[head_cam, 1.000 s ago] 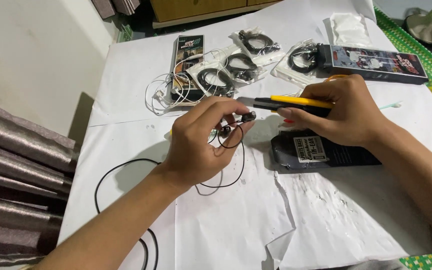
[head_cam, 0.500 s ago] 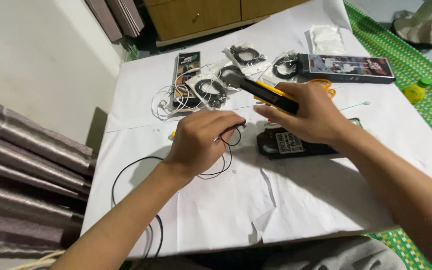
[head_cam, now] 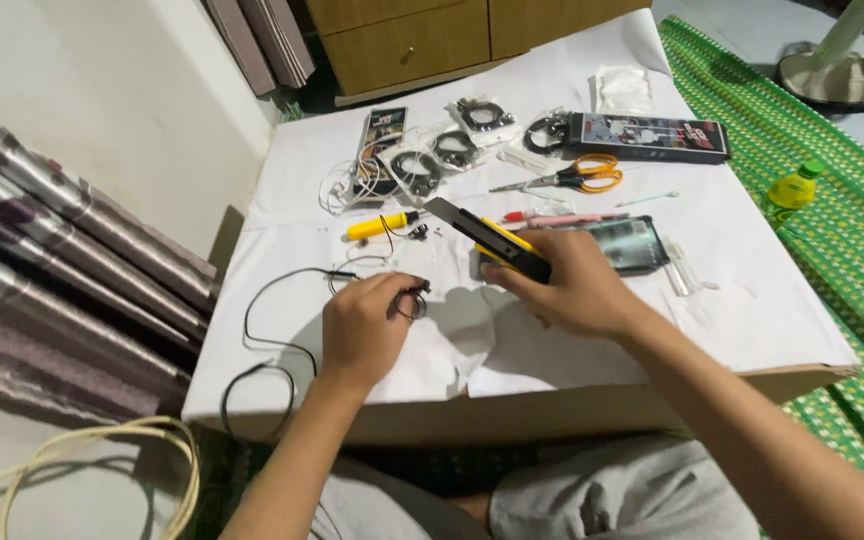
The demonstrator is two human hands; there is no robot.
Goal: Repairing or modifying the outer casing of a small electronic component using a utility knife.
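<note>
My left hand (head_cam: 364, 325) pinches a thin black earphone cable (head_cam: 262, 345) near its small black end, low over the white paper covering the table (head_cam: 752, 330). The cable loops away to the left and hangs over the table's edge. My right hand (head_cam: 567, 290) grips a yellow and black utility knife (head_cam: 487, 238), its blade end pointing up and to the left. The two hands are a short gap apart. A dark flat device (head_cam: 627, 243) lies just behind my right hand.
A yellow-handled screwdriver (head_cam: 380, 226), orange-handled scissors (head_cam: 577, 177), a long dark box (head_cam: 649, 135), several bagged black cable coils (head_cam: 452, 150) and a white packet (head_cam: 622, 88) lie further back. A green bottle (head_cam: 792, 187) stands on the green mat at right. Grey curtains hang left.
The camera has pulled back and tilted. My right hand with the knife has come down and nearer, uncovering the dark device. My left hand keeps its pinch on the cable.
</note>
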